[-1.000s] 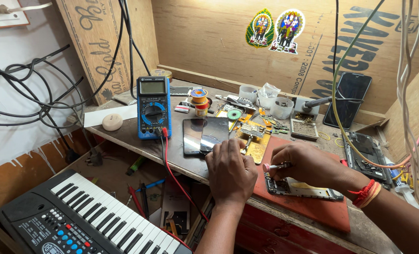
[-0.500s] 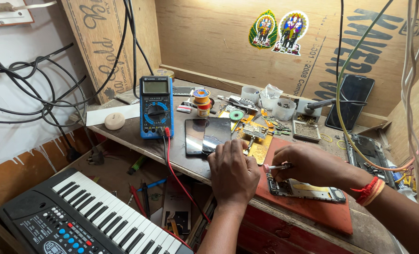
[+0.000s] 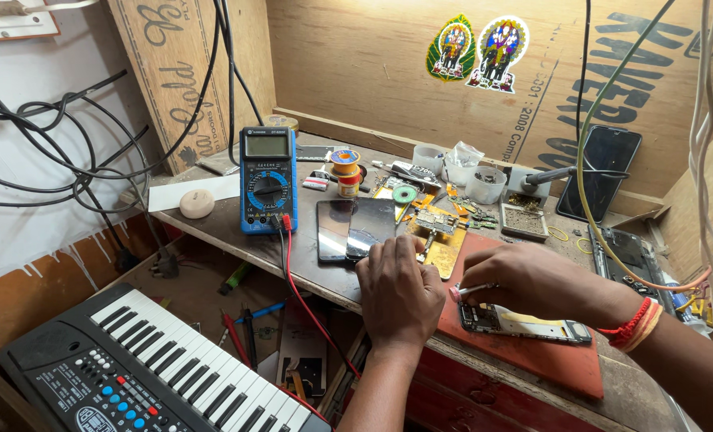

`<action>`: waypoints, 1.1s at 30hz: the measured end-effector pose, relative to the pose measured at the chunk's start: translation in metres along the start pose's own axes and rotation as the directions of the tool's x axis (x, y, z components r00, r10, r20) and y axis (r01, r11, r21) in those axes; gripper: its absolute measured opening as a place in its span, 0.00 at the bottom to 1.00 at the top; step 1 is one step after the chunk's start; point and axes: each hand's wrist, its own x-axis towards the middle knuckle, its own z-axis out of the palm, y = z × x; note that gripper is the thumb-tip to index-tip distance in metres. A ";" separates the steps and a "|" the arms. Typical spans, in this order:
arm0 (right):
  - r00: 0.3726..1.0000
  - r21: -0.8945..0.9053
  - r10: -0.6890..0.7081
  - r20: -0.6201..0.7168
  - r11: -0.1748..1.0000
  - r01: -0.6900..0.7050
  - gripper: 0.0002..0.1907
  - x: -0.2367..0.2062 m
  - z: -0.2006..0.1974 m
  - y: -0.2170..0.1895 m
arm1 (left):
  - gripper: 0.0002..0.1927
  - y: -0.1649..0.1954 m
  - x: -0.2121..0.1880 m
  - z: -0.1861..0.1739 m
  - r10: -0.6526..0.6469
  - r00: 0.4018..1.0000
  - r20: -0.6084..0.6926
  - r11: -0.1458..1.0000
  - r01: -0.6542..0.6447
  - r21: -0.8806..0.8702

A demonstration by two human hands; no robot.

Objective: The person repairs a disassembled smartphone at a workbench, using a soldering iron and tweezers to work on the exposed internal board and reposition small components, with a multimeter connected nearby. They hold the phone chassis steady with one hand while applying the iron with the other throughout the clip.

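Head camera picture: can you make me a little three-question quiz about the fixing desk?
1. True or false: the right hand holds a thin tool over the opened phone.
2. What lies under that phone: A) red mat, B) piano keyboard, C) white paper?
3. What colour is the multimeter?

Key: 1 true. 2 A. 3 blue. The left hand rests on the bench beside it.

Head view — downward, close over workbench (image 3: 236,228)
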 end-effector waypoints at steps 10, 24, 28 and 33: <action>0.983 -0.110 -0.182 0.008 0.977 0.182 0.13 0.001 -0.004 0.003 | 0.11 -0.001 -0.001 0.003 0.008 1.000 -0.015 1.000 -0.007 0.009; 0.964 -0.202 -0.262 -0.043 0.947 0.249 0.18 -0.004 0.010 0.005 | 0.11 -0.001 -0.001 0.001 0.016 0.999 -0.030 1.000 -0.016 -0.010; 0.985 -0.157 -0.168 -0.045 0.975 0.159 0.21 -0.006 0.018 0.009 | 0.11 -0.001 -0.001 0.001 0.015 1.000 -0.025 1.000 -0.015 -0.006; 0.980 -0.035 -0.131 -0.152 0.991 0.127 0.09 -0.010 0.022 0.014 | 0.11 -0.002 -0.001 0.002 0.021 0.999 -0.030 1.000 -0.021 0.004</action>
